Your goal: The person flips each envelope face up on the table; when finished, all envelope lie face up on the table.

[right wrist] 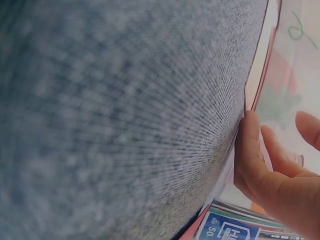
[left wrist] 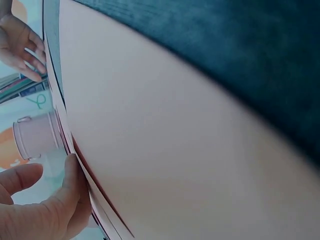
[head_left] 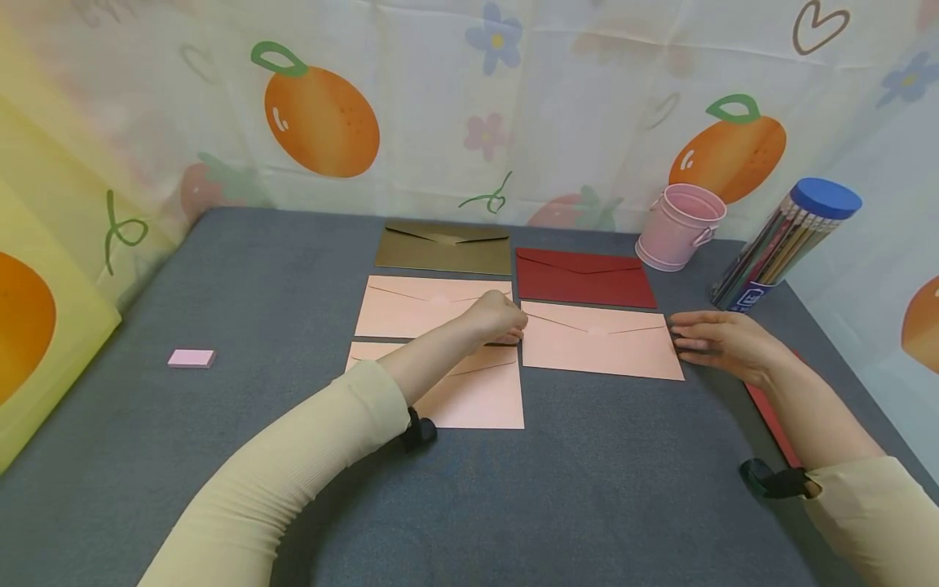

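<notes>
Two pale pink envelopes, an upper one [head_left: 396, 314] and a lower one [head_left: 477, 399], lie in a left column; a third pink envelope [head_left: 601, 350] lies to their right. My left hand [head_left: 493, 318] is over the left column, its fingertips at the third envelope's left edge. In the left wrist view the thumb [left wrist: 22, 177] stands apart from the fingers, with nothing pinched between. My right hand [head_left: 722, 342] has its extended fingertips at that envelope's right edge. Behind them lie a gold envelope [head_left: 440, 254] and a dark red envelope [head_left: 583, 281].
A pink bucket [head_left: 678, 232] and a blue-lidded tub of pencils [head_left: 781, 244] stand at the back right. Another red item [head_left: 773, 424] lies partly hidden beneath my right forearm. A small pink block [head_left: 191, 359] sits on the left of the grey table [head_left: 513, 505]. Printed curtains stand behind.
</notes>
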Tool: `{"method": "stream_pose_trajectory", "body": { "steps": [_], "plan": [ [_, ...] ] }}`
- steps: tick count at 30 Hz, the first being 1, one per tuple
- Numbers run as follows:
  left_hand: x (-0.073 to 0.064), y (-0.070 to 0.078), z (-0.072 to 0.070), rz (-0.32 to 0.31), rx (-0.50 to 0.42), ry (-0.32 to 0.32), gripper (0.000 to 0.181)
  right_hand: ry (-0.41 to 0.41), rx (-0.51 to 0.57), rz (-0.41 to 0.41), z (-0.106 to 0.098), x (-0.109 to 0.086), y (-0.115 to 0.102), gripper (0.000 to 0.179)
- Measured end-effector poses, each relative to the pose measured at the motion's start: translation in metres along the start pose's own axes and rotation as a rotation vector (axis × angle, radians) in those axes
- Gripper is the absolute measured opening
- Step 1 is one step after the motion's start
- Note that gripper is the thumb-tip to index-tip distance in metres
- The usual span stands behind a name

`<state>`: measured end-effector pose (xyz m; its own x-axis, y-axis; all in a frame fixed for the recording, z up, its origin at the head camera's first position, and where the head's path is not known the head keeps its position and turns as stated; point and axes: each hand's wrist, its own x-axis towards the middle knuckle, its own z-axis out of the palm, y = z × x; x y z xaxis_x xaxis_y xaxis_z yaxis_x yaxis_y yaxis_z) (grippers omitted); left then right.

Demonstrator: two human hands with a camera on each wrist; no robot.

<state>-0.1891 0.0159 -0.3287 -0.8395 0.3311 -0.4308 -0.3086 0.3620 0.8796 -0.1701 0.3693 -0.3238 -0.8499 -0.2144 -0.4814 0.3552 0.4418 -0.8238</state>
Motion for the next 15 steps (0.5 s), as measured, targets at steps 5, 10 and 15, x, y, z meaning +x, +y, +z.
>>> {"method": "stream_pose_trajectory", "body": {
  "steps": [5, 10, 15],
  "plan": [
    [-0.002, 0.001, 0.003, 0.056, 0.092, 0.041, 0.036, -0.002, 0.048, -0.017, -0.005, -0.004, 0.002, 0.050],
    [-0.005, 0.005, 0.011, 0.098, 0.103, 0.072, 0.035, 0.011, 0.090, -0.014, -0.012, -0.011, 0.004, 0.020],
    [-0.007, 0.009, 0.027, 0.107, -0.009, 0.016, 0.039, 0.045, -0.030, 0.005, -0.023, -0.018, 0.006, 0.017]
  ]
}}
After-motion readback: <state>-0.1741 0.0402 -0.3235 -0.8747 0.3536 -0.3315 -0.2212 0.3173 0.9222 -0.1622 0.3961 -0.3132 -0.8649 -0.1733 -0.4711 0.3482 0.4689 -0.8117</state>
